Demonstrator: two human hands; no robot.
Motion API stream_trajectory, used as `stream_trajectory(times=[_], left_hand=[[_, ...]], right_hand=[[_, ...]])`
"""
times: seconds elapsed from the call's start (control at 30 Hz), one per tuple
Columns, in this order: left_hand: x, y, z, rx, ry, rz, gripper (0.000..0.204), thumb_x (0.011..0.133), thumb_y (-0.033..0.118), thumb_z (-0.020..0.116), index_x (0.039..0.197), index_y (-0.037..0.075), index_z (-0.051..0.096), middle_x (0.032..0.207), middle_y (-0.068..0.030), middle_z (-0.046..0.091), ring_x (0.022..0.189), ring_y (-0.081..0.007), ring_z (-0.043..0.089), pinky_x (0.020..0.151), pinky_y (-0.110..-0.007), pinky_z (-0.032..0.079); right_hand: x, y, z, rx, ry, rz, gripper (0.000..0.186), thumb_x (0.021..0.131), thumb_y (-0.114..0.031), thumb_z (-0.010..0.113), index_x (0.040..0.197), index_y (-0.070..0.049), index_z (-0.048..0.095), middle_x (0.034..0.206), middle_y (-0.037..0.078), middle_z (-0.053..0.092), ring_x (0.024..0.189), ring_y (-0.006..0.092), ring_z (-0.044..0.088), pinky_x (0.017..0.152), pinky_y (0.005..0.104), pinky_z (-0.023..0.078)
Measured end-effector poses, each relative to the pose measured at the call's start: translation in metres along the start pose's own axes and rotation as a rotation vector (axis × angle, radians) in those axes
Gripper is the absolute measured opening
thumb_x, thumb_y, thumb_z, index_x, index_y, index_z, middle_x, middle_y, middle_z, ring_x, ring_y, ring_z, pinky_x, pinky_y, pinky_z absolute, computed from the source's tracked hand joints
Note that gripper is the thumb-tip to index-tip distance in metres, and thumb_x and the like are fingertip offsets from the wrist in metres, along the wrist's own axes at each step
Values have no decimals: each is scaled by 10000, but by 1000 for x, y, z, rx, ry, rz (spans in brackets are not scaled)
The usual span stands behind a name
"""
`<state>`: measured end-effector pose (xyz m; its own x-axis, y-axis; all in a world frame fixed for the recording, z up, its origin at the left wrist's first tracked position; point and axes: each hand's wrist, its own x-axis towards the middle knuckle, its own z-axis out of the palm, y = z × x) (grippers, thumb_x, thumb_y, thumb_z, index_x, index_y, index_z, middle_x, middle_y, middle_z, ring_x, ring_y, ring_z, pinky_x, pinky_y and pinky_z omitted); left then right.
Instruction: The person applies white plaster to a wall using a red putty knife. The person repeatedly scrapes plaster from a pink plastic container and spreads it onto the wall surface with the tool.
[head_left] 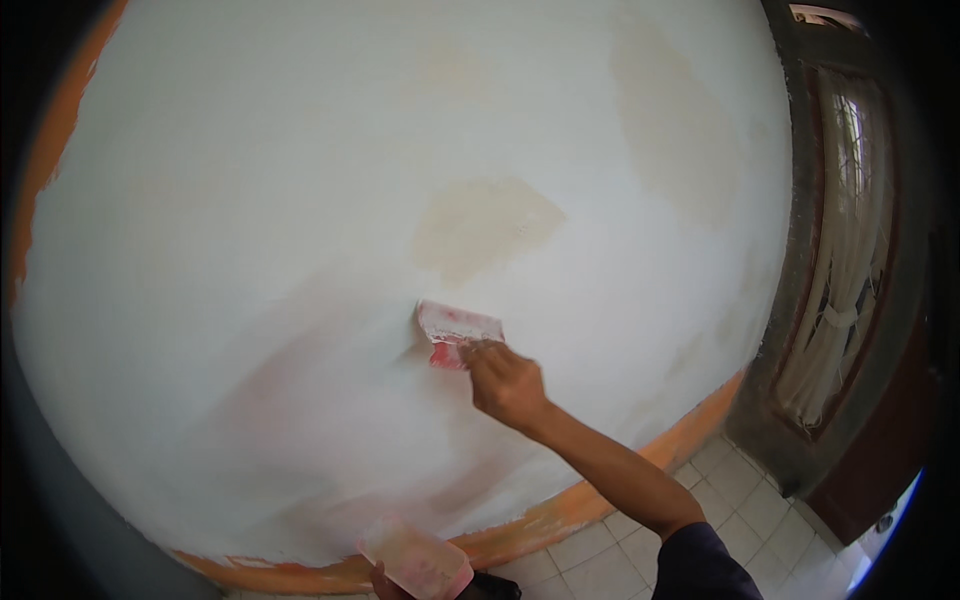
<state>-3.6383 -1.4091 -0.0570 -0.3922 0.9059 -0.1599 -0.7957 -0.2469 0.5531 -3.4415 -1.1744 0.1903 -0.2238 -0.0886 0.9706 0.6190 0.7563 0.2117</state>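
Note:
My right hand [507, 385] is closed around a red plastic putty spreader [462, 322] smeared with white paste. The spreader's wide edge rests at or very near the white wall [250, 190], just below a beige patch [485, 222] with an irregular outline. Low in the view, my left hand [384, 582] grips a translucent pinkish plastic tub [418, 562] from its left side. Most of that hand is cut off by the lower edge. Whitish residue coats the inside of the tub.
Another larger beige patch [675, 115] marks the wall's upper right. An orange band [580, 510] runs along the wall's foot, above pale floor tiles [610, 565]. To the right stands a dark-framed window [845, 250] with a tied sheer curtain. A dark object [497, 586] lies beside the tub.

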Motion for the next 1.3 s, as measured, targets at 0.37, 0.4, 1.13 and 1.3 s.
stream_trajectory(times=[0.37,0.4,1.13,1.3], left_hand=[[-62,-5,-2,-4,-40,-34,595,879,478,483,1268,27,508,1198,-133,603,1075,-323,593,929,-499,495],[-67,-6,-6,-5,-36,-33,598,878,479,484,1269,27,506,1199,-133,602,1077,-324,592,930,-500,494],[-60,31,-21,-8,-7,-70,658,853,511,494,1308,36,474,1231,-141,586,1108,-335,575,945,-511,477],[-58,31,-22,2,-18,-79,673,847,519,496,1317,38,467,1238,-143,582,1115,-337,571,949,-513,473]], right_hand=[[45,95,-92,-190,303,166,203,701,101,644,875,-2,658,814,146,662,707,290,650,581,344,520],[33,79,-85,-153,293,152,231,676,116,640,875,0,653,812,144,658,716,290,650,581,346,522],[88,3,7,-205,214,-17,242,672,50,619,909,13,641,867,130,637,776,262,637,586,338,543],[67,-47,0,15,10,-49,235,669,54,630,896,-5,645,814,107,637,728,241,635,535,332,526]])
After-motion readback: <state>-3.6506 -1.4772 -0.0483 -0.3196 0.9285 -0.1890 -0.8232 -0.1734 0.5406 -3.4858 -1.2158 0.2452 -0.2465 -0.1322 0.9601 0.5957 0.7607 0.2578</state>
